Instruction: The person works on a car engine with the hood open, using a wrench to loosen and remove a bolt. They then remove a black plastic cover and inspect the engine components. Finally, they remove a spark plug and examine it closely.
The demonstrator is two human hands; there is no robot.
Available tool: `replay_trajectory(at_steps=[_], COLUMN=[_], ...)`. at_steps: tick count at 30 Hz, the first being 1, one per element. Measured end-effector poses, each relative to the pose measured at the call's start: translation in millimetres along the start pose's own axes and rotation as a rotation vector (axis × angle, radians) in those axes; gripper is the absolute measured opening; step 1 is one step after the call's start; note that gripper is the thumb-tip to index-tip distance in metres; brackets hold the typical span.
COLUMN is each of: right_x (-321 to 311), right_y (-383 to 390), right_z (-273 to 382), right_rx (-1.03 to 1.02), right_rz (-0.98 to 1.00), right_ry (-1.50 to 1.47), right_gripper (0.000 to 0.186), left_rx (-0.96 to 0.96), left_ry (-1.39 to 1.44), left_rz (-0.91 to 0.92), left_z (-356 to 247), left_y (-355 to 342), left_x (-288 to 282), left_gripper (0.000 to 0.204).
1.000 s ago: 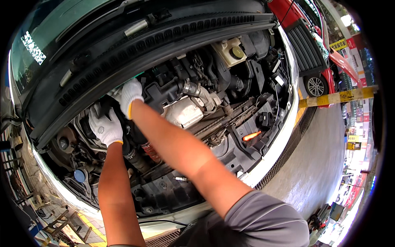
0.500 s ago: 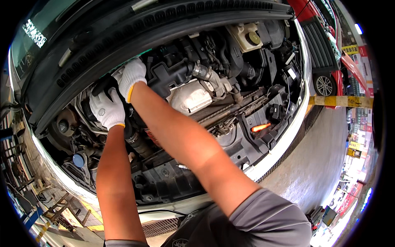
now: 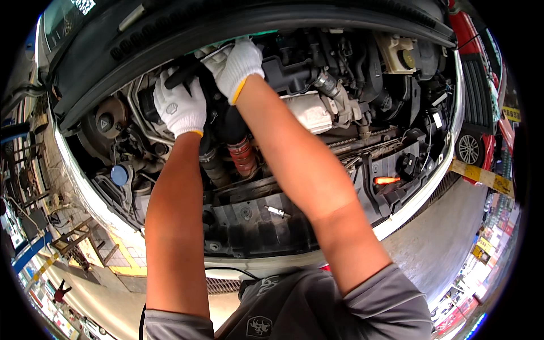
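Observation:
Both my hands wear white knitted gloves with yellow cuffs and reach deep into the engine bay of a car. At the rear left, my left hand point(image 3: 180, 107) is closed round a black tube-like part point(image 3: 186, 72), its thumb and fingers on either side. Just to its right, my right hand point(image 3: 237, 69) bends over the rear of the engine below the black cowl point(image 3: 317, 22). Its fingers are curled down, and whatever they grip is hidden. Beside it lies a black plastic engine part point(image 3: 286, 73). Below my hands runs a ribbed red hose point(image 3: 242, 157).
A small white-and-metal piece like a spark plug point(image 3: 276, 211) lies on the black front panel point(image 3: 255, 229). An orange-handled tool point(image 3: 386, 181) rests at the front right. A blue cap point(image 3: 119, 175) is at left, a cream reservoir point(image 3: 394, 54) at rear right. A red car point(image 3: 481, 141) stands beyond.
The whole view has shifted, so the engine bay and my arms sit further right and higher. My hands stay at the same rear-left spot; the red hose and white piece now show between my forearms.

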State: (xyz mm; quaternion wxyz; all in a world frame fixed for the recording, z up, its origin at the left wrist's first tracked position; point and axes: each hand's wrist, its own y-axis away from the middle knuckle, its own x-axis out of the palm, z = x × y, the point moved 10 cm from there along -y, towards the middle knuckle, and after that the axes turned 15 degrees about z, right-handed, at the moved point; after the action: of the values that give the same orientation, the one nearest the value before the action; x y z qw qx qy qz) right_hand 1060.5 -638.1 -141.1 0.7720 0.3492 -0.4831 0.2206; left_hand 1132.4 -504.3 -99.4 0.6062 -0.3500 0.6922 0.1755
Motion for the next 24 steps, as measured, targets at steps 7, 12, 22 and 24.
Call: replay_trajectory(at_steps=[7, 12, 22, 24], right_x=[13, 0, 14, 4], right_y=[1, -10, -8, -11], right_z=[81, 10, 84, 57], right_rx=[0.725, 0.245, 0.800, 0.630], right_rz=[0.375, 0.214, 0.326, 0.451], right_ry=[1.300, 0.221, 1.440, 0.968], right_gripper=[0.039, 0.036, 0.031, 0.033], left_rx=[-0.031, -0.002, -0.005, -0.024], left_ry=[-0.048, -0.038, -0.002, -0.047], left_rz=[-0.084, -0.115, -0.079, -0.092], left_z=[10, 8, 8, 8], left_y=[6, 10, 4, 5], left_x=[-3, -5, -4, -2], left_gripper=[0.055, 0.053, 0.054, 0.054])
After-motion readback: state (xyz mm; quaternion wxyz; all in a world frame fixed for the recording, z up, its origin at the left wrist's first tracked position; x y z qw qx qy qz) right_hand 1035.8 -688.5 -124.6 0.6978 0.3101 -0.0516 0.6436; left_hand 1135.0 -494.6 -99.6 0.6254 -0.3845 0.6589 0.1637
